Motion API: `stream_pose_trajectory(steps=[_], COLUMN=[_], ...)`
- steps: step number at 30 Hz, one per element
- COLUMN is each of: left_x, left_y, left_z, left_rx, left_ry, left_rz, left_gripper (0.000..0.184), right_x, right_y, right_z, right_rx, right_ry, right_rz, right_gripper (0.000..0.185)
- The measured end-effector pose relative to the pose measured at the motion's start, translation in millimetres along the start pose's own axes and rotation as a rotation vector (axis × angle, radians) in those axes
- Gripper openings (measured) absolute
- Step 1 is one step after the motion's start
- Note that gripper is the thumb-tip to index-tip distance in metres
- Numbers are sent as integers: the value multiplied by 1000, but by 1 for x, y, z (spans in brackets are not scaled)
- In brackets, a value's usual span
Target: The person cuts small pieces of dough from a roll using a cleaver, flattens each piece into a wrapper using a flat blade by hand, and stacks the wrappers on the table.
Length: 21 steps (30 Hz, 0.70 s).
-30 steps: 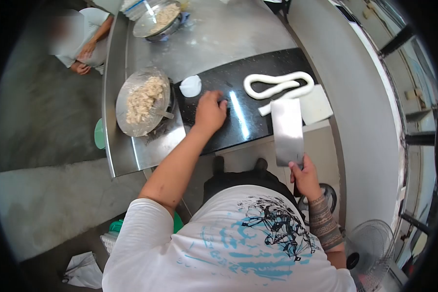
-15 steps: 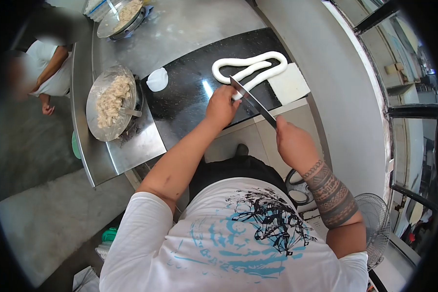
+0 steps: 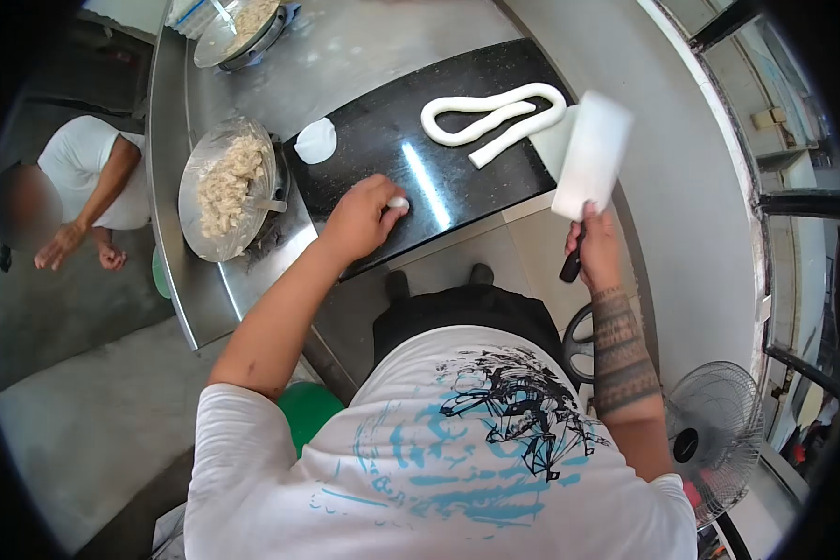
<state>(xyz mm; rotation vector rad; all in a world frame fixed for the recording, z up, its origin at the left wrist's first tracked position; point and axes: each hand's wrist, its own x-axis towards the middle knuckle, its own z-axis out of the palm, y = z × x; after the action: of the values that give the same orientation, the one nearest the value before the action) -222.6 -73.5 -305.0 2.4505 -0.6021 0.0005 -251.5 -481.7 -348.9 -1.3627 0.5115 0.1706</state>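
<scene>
A dough piece (image 3: 399,203) is being pinched in the left hand (image 3: 364,217) at a black slab (image 3: 373,131), whose right half is being partly covered by a looped dough rope (image 3: 511,138). A cleaver (image 3: 595,149) is being gripped in the right hand (image 3: 597,238) beside the slab's right end. The slab is being flanked on its left by a bowl (image 3: 189,201) on a steel surface (image 3: 345,56). Farther left of the slab, a co-worker (image 3: 84,177) is being seen; farther right, a fan (image 3: 719,420).

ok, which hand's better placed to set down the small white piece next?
Left hand, likely: it pinches the small white piece at the black slab, while the right hand grips the cleaver.
</scene>
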Motion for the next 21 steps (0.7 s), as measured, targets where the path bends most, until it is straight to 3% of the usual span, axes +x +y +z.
stream_pose_trajectory(steps=[2, 5, 6, 9, 11, 15, 16, 21], left_x=[-12, -27, -23, -8, 9, 40, 40, 40], left_y=[-15, -25, -18, 7, 22, 26, 25, 26], left_z=[7, 19, 15, -4, -1, 51, 66, 72], left_rx=[13, 123, 150, 424, 424, 433, 488, 409], left_ry=[-114, -63, -164, -219, -126, -79, -164, -360], left_rz=[40, 144, 60, 162, 169, 136, 101, 202], left_gripper=[19, 18, 25, 38, 57, 86, 97, 97], right_x=[1, -23, -33, -59, -77, -101, -107, -120], right_y=[40, 48, 47, 52, 61, 71, 67, 47], right_z=[-22, -21, -20, -24, -26, -37, -38, -54], right_rx=[37, 18, 1, -88, -129, -103, -73, -189], right_ry=[-39, -10, -6, 5, 18, 48, 69, 102], right_rz=[127, 210, 202, 165, 180, 203, 217, 186], right_gripper=[33, 34, 34, 32, 30, 28, 27, 28])
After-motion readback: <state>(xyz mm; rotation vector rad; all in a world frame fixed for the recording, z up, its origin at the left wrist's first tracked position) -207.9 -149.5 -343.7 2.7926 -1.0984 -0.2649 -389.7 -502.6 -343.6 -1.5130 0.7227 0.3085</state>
